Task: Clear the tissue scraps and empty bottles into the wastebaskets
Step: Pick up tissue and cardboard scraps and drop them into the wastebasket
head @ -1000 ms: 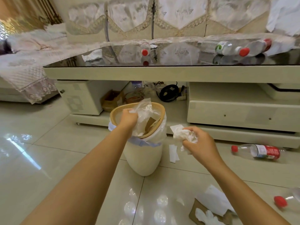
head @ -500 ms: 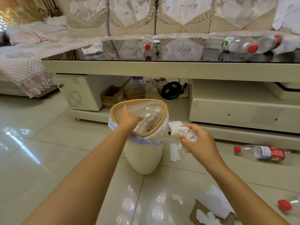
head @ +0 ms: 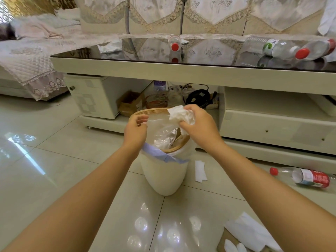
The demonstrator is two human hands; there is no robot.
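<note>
Tissue, a crumpled white wad [head: 181, 116] of it, sits bunched in my right hand [head: 200, 128], fingers and thumb curled round it so the paper bulges out on the near-left side of my fist. I hold it directly above the open mouth of the cream plastic wastebasket with the wooden hoop rim [head: 163, 175]. My left hand [head: 135, 130] hangs at the left edge of that rim, fingers loosely curled and holding nothing that I can make out (the fingertips are close to the clear bag liner [head: 163, 135], but I cannot tell whether they touch it). Inside the liner lie crinkled clear plastic and a brown scrap.

Just right of the basket's foot, a flat white tissue strip [head: 200, 170] lies on the glossy pale floor tiles [head: 54, 160]. Further right on the floor lies a clear plastic bottle with a red cap and red label [head: 307, 176], on its side. At the bottom right corner, more white tissue sheets [head: 254, 233] rest on a piece of brown cardboard.

Beyond the basket stands the cream low table with a dark glass top [head: 181, 71]. On its glass lie a small clear bottle with its red cap facing me [head: 175, 43] near the middle, and two larger clear bottles [head: 291, 49] together at the right end.
</note>
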